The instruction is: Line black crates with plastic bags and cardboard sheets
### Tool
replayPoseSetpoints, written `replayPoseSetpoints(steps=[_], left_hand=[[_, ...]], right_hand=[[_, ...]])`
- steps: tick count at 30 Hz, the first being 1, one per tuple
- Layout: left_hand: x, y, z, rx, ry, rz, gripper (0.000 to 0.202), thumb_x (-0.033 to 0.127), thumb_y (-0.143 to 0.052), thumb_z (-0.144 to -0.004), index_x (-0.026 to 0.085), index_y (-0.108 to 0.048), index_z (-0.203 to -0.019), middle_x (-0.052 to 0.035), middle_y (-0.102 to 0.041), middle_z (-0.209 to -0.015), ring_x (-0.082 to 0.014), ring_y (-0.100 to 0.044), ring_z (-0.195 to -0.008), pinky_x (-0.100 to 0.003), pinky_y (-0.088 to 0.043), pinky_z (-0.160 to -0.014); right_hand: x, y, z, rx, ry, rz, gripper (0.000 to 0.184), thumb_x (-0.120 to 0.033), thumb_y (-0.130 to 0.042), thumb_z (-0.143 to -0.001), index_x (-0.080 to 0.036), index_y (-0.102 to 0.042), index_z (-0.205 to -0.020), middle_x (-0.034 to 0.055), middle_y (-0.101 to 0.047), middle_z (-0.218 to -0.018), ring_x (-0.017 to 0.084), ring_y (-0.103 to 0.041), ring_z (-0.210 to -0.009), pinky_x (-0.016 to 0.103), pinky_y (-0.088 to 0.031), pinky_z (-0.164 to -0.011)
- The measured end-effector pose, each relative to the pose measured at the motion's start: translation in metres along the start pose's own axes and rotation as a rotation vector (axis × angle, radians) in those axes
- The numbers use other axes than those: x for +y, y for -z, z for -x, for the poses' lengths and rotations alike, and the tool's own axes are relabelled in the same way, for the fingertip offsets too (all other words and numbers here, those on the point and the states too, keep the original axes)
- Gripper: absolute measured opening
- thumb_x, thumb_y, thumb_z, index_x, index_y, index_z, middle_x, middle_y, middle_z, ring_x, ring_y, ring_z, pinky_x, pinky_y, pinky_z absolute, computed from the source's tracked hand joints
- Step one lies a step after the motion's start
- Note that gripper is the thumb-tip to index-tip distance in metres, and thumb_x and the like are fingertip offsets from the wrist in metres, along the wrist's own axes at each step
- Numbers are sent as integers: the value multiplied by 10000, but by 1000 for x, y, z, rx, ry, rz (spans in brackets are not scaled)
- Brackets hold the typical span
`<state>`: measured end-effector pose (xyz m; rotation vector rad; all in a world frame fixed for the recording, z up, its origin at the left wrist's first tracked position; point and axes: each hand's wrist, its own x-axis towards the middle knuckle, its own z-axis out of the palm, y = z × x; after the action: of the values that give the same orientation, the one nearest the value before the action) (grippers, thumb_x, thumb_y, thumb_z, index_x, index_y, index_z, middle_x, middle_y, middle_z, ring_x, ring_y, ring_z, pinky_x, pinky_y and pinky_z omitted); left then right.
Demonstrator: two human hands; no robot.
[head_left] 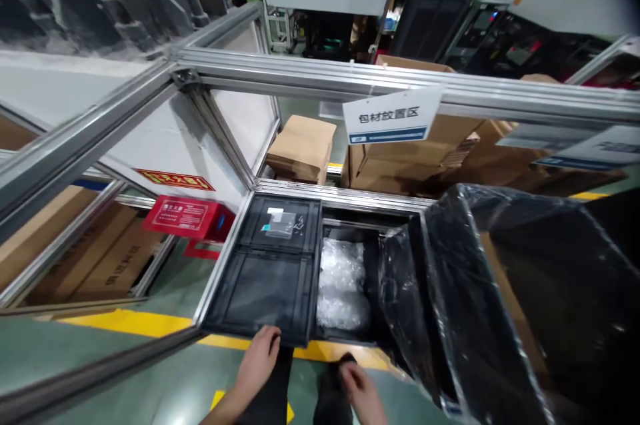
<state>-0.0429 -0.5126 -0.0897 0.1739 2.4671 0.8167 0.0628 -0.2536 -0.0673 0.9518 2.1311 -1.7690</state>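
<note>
My left hand (pixel 261 353) is at the front edge of a black plastic crate (pixel 267 288), its fingers curled over the rim. A small clear plastic bag (pixel 281 225) and some tiny pieces lie on another black crate surface (pixel 250 228) just behind. Lower right, my right hand (pixel 361 390) hangs in front of my legs with fingers curled in. It is slightly blurred, and whatever it may hold is hidden. Clear bubble-wrap bundles (pixel 343 285) lie in a dark bin between the crates and a black plastic-lined box (pixel 465 265).
An aluminium frame (pixel 320 75) with a white sign (pixel 393 115) crosses in front. Behind it are stacked cardboard pieces (pixel 303 142). A red box (pixel 187 217) stands at the left. Yellow floor tape (pixel 130 323) runs along the front. Machines stand farther back.
</note>
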Motion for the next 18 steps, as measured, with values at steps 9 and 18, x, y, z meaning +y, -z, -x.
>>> replayPoseSetpoints(steps=[9, 18], left_hand=[[29, 136, -120, 137, -164, -49, 322, 316, -328, -1031, 202, -596, -1169, -105, -654, -1188, -233, -590, -1185, -402, -461, -1062], [40, 139, -49, -384, 165, -322, 95, 127, -658, -868, 64, -728, -861, -195, -747, -922, -347, -725, -925, -535, -564, -867]], right_hand=[[-127, -156, -218, -44, 80, 339, 295, -374, -585, -954, -147, -655, -1129, 136, -586, -1379, 311, -413, -1402, 577, -252, -1174], [-129, -116, -167, -269, -197, -38, 269, -343, -835, -753, -153, -647, -719, -25, -644, -613, 144, -624, -556, 271, -508, -591]])
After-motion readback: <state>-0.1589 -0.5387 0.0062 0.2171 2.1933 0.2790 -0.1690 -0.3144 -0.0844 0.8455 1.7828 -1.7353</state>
